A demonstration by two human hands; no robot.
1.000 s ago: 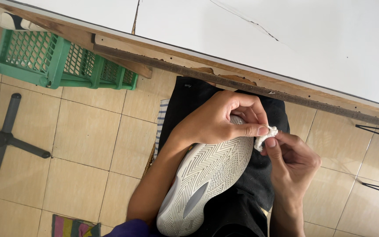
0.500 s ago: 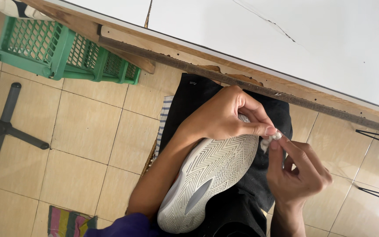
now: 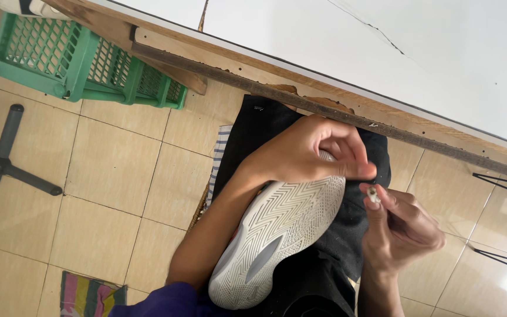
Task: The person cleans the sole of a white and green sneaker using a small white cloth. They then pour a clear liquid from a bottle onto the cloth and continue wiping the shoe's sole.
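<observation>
**Sole-up shoe on lap, small bit pinched at the toe**

Shoe (image 3: 277,238) lies sole up across the lap on black cloth (image 3: 265,132), toe toward the bench (image 3: 382,64), heel toward the body. Sole is pale grey with zigzag tread and a darker grey oval patch mid-foot.

Left hand (image 3: 306,154) is curled over the toe end, clamping the shoe, index finger stretched along the sole edge. Right hand (image 3: 403,226) is closed in a pinch on a small pale bit (image 3: 373,194), held just off the toe edge, near the left fingertip but not touching the sole. Can't tell what the bit is: too small.

Doing it well, my read:
- keep the left grip firm so the toe doesn't roll
- work the bit along the edge seam in short strokes
- keep the left index clear of the tip
- tilt the sole toward the light; the toe rim is partly hidden by the fingers

Packages, labels, signs: none legible. Green lattice crate (image 3: 83,64) sits on the tiled floor upper left, under the bench edge. Striped cloth (image 3: 218,161) pokes out left of the black cloth. Multicolour striped rag (image 3: 89,293) at bottom left. Black chair base (image 3: 1,164) far left.
</observation>
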